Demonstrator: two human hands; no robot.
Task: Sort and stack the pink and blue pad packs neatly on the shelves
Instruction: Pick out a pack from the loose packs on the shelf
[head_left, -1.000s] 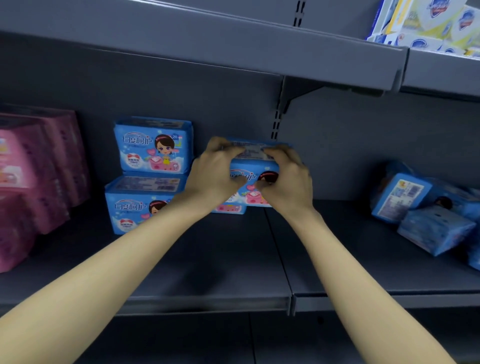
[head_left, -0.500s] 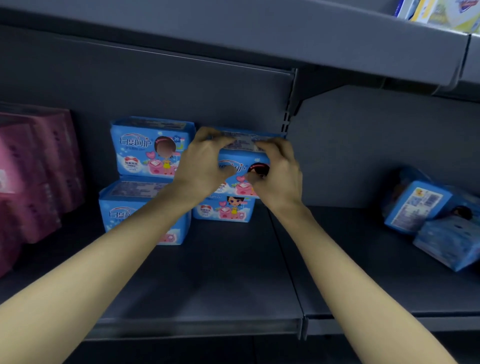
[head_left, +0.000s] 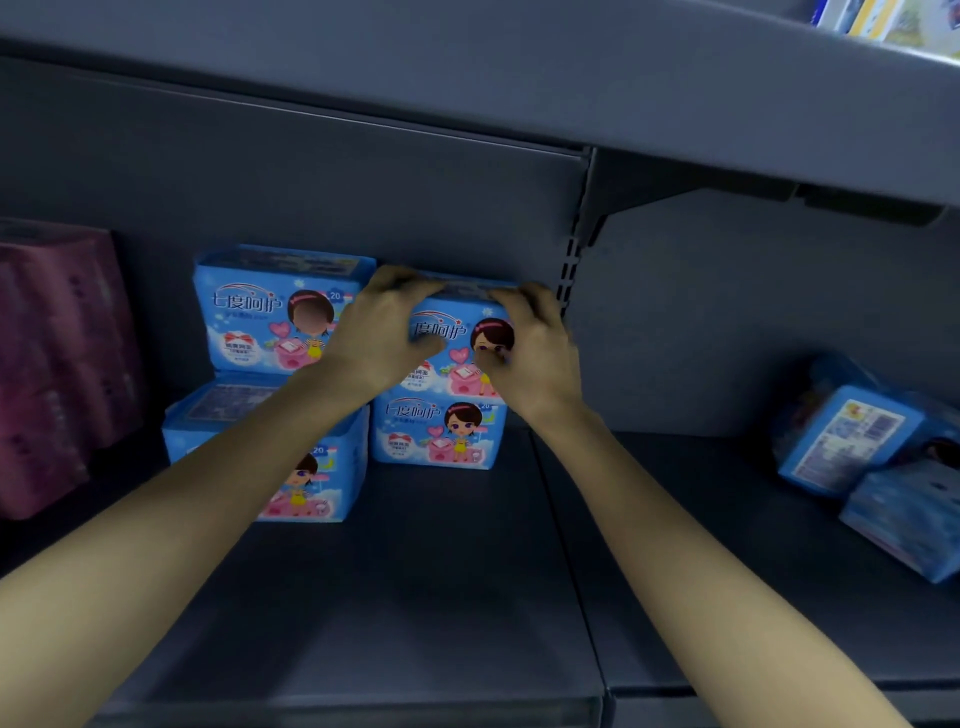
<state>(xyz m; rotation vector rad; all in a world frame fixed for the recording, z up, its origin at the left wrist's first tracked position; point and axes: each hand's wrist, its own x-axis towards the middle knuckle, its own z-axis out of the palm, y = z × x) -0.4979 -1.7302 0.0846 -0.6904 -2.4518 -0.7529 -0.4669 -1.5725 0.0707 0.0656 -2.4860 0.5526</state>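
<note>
The grey shelf (head_left: 415, 597) runs below an upper shelf (head_left: 519, 104). At its left end, toward the back, stand the pink packs (head_left: 57, 364), dim and blurred. At the right end the loose blue packs (head_left: 852, 447) lie tumbled against one another, tilted, one showing its label side. Left of the middle, at the back, the left stack (head_left: 249, 338) is two blue packs, the upper one set further back than the lower. Just beside it on the right a bottom pack (head_left: 436, 436) stands upright facing the front edge, and the top pack (head_left: 452, 332) sits on it. The left hand (head_left: 384, 332) grips the top pack's left end and the right hand (head_left: 535, 353) its right end, fingers curled over the top edge, thumbs on the front face.
</note>
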